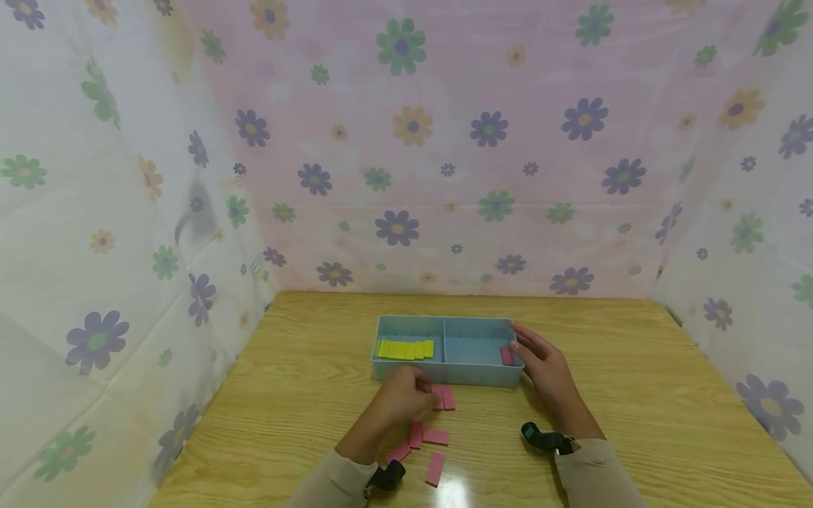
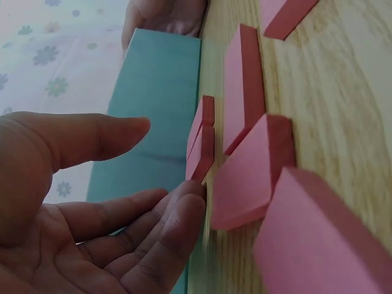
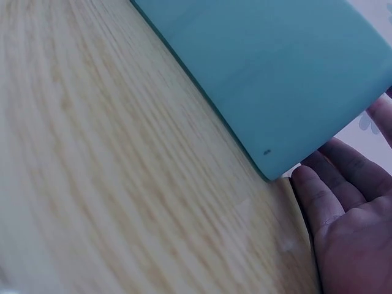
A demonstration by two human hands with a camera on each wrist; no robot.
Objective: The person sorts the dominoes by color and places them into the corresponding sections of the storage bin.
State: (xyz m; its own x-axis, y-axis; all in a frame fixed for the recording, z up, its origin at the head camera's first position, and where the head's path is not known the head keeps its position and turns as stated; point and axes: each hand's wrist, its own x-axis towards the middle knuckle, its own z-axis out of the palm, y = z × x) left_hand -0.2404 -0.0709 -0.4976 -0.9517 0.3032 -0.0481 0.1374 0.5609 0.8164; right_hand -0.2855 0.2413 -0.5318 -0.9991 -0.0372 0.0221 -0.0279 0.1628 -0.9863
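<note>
A light blue box [image 1: 483,375] with two compartments stands on the table. My left hand [image 1: 404,394] is in front of it, thumb and fingers apart. In the left wrist view its fingertips are right at a pair of pink blocks [image 2: 201,153], with nothing between thumb and fingers. From the right, my right hand [image 1: 551,374] holds the box's end, its thumb over the rim. In the right wrist view, the fingers [image 3: 318,196] lie along the outside of the end wall. One pink block [image 1: 506,355] sits in the right compartment; a row of yellow blocks [image 1: 405,350] fills part of the left one.
Several more pink blocks lie loose on the wooden table [image 1: 305,395] near my left forearm, among them one flat block [image 1: 435,469] closest to me. Flowered cloth [image 1: 457,190] hangs behind the table and on both sides. Each wrist carries a black camera [image 1: 546,439].
</note>
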